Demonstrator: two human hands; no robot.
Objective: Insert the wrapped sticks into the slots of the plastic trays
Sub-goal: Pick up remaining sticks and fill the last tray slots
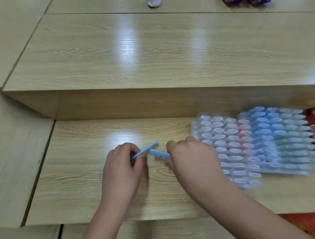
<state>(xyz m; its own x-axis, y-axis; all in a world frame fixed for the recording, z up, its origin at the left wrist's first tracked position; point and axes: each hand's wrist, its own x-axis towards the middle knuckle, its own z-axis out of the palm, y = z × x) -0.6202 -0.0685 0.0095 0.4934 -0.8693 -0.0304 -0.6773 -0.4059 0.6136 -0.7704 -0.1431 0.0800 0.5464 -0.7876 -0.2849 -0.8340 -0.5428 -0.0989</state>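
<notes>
Pale wood-grain desk [85, 187] fills the view, with a raised upper shelf [153, 59] behind it. Motion blur smears the two plastic trays [221, 136] at the right, so their rows of white, pink and blue stick ends are hard to separate. The trays overlap, and one runs off the right edge. A white object [154, 3] and purple packaging [272, 1] on the shelf are cut off by the top edge, and a red patterned item [311, 119] peeks in beside the trays. The left hand [121, 168] is curled round the lower end of a blue wrapped stick [146, 150], which angles up to the right. Something dark within that grip cannot be made out. The right hand [192, 160], knuckles up, grips a second blue stick [160, 154] whose free end points left, near the first. Glare streaks both shelf and desk.
</notes>
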